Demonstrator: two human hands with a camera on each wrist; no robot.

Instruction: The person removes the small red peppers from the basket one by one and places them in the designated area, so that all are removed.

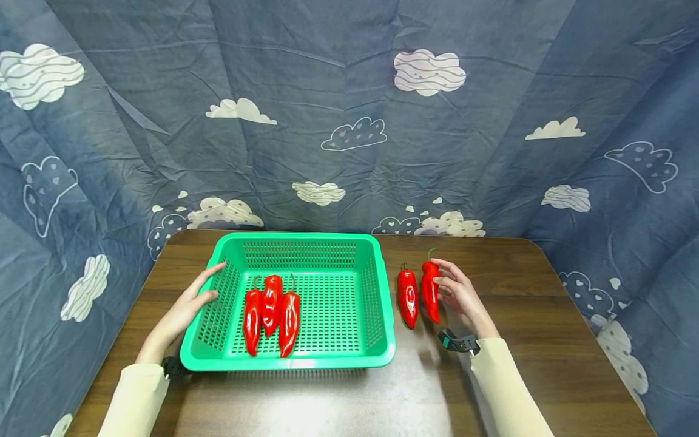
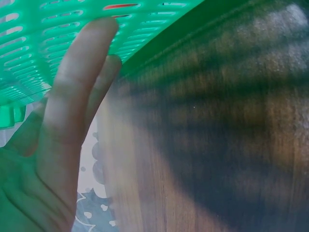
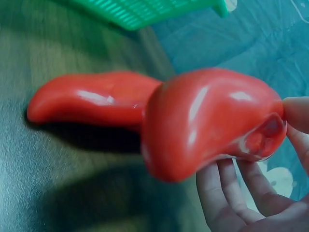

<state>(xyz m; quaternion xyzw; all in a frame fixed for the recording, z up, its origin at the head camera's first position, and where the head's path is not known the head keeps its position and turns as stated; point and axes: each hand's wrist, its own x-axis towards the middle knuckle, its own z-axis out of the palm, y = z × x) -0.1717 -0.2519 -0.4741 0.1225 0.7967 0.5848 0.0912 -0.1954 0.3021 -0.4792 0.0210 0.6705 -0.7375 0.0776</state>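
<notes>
The slotted wall of a green basket [image 2: 58, 31] slants across the upper left, its rows of narrow openings running back toward the left edge, and a red sliver [image 2: 120, 6] shows through one of them near the top. The person's left grip [image 2: 55, 140], a bare hand, comes in from the lower left with one long finger stretched straight up in front of the wall; a second fingertip shows just beside it. Whether they press on the plastic cannot be told. On the right lies the brown wood-grained table [image 2: 236, 130], crossed by a broad dark shadow [image 2: 193, 169]. Patterned cloth [image 2: 91, 208] shows low beside the hand.
</notes>
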